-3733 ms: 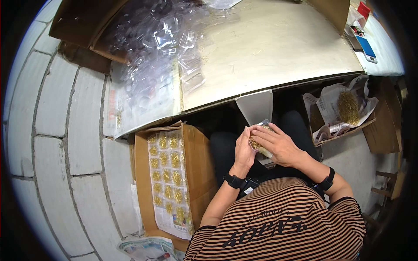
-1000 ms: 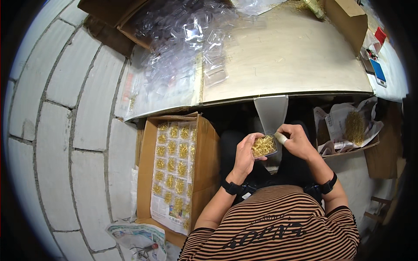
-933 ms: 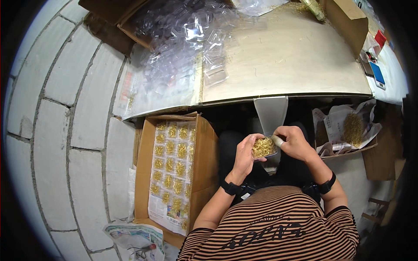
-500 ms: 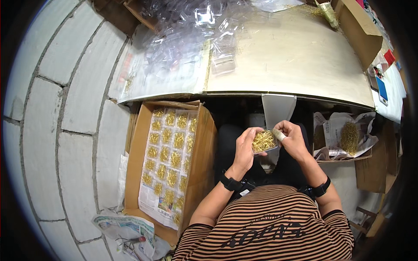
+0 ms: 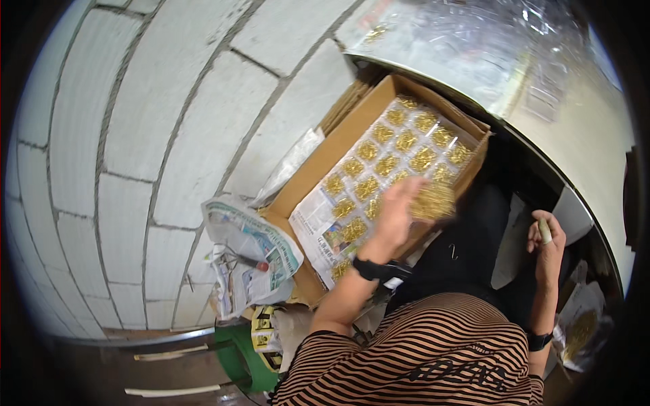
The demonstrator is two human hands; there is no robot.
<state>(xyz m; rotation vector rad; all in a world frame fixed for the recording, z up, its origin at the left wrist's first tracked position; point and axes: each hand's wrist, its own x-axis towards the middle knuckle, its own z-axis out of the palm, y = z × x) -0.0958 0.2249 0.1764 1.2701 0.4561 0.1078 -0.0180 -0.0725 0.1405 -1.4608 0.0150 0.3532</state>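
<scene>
My left hand [image 5: 398, 215] grips a small clear plastic box of golden metal hooks or pins [image 5: 433, 201], blurred by motion. It hovers over the right edge of a cardboard carton [image 5: 308, 179]. Rows of similar filled clear boxes [image 5: 387, 164] lie inside on newspaper [image 5: 313, 220]. My right hand [image 5: 550, 242] is apart from it on the right, over my leg. Its fingers are loosely bent and somewhat apart, with nothing visible in them; one digit has a pale wrap.
A worktable [image 5: 569, 145] with a heap of clear plastic boxes [image 5: 487, 40] stands beyond the carton. Left of the carton is a plastic bag [image 5: 250, 254] holding a red-tipped tool. A packet with golden pieces [image 5: 581, 331] is at lower right. A single hook [image 5: 453, 252] shows against my dark trousers.
The view has swung left. My left hand has carried the filled box from my lap over to the carton. My right hand has let go of the box and stays on the right.
</scene>
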